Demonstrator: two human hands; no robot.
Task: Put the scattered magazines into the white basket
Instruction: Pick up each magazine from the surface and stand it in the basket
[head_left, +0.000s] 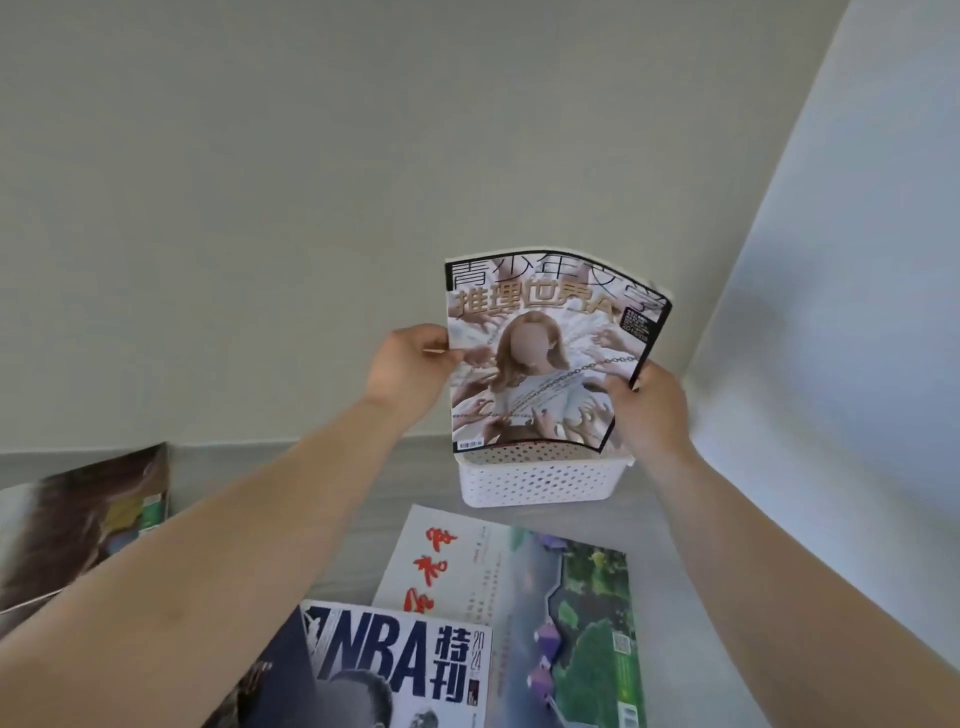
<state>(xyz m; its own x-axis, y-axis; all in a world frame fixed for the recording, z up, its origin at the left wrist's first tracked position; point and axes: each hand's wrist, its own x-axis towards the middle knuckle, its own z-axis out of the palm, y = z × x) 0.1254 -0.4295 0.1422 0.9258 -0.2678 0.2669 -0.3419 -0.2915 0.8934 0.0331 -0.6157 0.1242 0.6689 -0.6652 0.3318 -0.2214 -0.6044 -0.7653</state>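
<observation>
1. Left hand (410, 366): pinching the left edge of the mystery-fiction magazine (540, 358) about halfway up, thumb on the cover, other fingers hidden behind the pages.
2. Right hand (647, 410): gripping the magazine's right edge lower down, thumb on the cover near the lower right corner, fingers wrapped behind.
3. Magazine between the two hands: held upright, cover toward the camera, top bowed back a little, black border and a chained figure on the front.
4. Bottom edge of the magazine: right at the rim of the white basket (545, 480), directly above its opening; whether touching the basket's inside cannot be told.
5. White basket: perforated plastic, standing on the grey floor (337, 519) close to the pale wall (311, 182), below and between the hands.
6. Nearer the camera, flat on the floor: a magazine with red calligraphy and a green landscape cover (545, 597), just in front of the basket.
7. NBA special-issue magazine (405, 670): overlapping the lower left corner of the landscape one, partly under the left forearm.
8. Far left: a brown-toned magazine (88, 519), well apart from the basket, blurred, its lower part hidden by the left arm.
</observation>
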